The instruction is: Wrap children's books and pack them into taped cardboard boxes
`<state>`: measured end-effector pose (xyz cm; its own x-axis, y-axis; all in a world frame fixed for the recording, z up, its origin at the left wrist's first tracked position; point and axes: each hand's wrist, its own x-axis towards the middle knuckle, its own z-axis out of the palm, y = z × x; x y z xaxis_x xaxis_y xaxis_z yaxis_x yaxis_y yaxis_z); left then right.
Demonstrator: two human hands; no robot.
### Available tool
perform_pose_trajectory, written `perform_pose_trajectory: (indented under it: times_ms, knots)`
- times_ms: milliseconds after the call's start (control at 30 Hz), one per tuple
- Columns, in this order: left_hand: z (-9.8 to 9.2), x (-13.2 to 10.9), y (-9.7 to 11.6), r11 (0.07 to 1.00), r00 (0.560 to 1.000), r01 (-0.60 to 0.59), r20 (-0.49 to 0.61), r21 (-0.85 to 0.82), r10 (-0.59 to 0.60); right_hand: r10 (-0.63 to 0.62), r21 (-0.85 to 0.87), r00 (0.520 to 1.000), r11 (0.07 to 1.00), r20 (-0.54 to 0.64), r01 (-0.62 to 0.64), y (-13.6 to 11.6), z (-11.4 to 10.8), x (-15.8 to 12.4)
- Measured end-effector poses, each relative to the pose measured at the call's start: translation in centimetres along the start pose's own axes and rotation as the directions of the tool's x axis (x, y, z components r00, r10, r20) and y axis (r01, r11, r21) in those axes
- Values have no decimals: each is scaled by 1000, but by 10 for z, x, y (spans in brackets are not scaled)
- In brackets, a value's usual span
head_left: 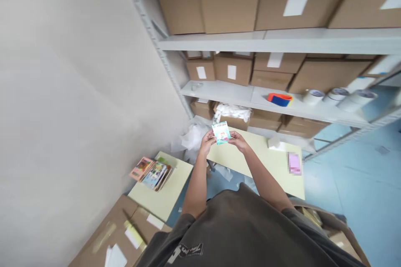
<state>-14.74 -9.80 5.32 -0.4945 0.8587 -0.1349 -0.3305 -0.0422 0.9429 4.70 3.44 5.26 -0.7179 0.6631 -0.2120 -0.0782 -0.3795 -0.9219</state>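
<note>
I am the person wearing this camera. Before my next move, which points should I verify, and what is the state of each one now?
1. Left hand on the left edge of the square printed item: ok.
2. Right hand on its right edge: ok.
3. Printed picture side turned toward the camera: ok.
4. Back of the printed item undamaged: cannot tell, it faces away.
5. Pink item apart from both hands: ok, it lies near the right end of the long table.
6. Books on the small table squared into one neat stack: not ok, they lie spread and overlapping.
</note>
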Motion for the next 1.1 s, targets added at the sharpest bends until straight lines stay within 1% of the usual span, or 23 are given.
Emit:
perform_pose_trajectory:
  times_ms: [100,167,233,267,333,400,433,467,533,567,600,633,667,700,733,767,833,933,1033,1100]
  knots:
    - [56,25,-16,997,990,61,126,43,-65,-13,3,993,1000,-116,13,-16,-57,-23]
    - [86,38,-24,994,972,94,209,61,-105,-31,25,983,999,-180,36,-23,-86,-37]
    - [108,50,-29,990,950,120,282,77,-137,-56,71,974,995,-220,73,-28,-106,-46]
    - [116,56,-31,988,937,131,315,83,-151,-66,97,971,991,-228,91,-29,-112,-50]
    - [126,68,-34,985,912,147,372,94,-172,-85,137,970,984,-227,118,-31,-120,-53]
    - [130,80,-34,983,891,153,416,106,-183,-96,151,968,980,-231,133,-31,-122,-51]
    - [131,86,-34,983,888,142,425,116,-179,-98,148,964,979,-248,138,-31,-121,-50]
    - [132,92,-33,984,895,118,415,134,-163,-103,139,955,979,-277,146,-31,-120,-47]
    - [136,102,-32,978,930,31,354,204,-104,-127,99,924,980,-361,173,-32,-115,-39]
    - [139,105,-31,969,942,-16,328,247,-68,-154,63,899,978,-409,197,-32,-111,-35]
    - [144,108,-31,958,945,-58,324,281,-38,-193,18,871,974,-452,225,-33,-107,-30]
    - [149,109,-31,951,938,-91,347,296,-18,-235,-32,844,967,-482,251,-32,-101,-24]
    - [154,110,-31,950,920,-115,391,290,-8,-274,-81,824,959,-495,271,-32,-96,-19]
    - [159,111,-31,955,897,-133,442,265,2,-307,-126,815,951,-492,282,-31,-91,-14]
    - [162,112,-32,960,880,-145,475,240,15,-331,-166,813,944,-480,286,-29,-86,-9]
    - [164,113,-32,962,873,-155,487,226,26,-348,-200,815,937,-464,286,-28,-82,-5]
    - [164,120,-33,964,884,-157,467,216,39,-366,-238,814,928,-451,285,-25,-76,1]
    - [157,134,-34,969,897,-132,441,208,28,-370,-235,796,928,-479,290,-24,-73,6]
    - [153,143,-38,975,890,-102,456,195,2,-347,-216,809,937,-474,275,-28,-72,11]
    - [155,145,-41,976,901,-88,434,199,-7,-331,-204,822,942,-463,265,-30,-71,13]
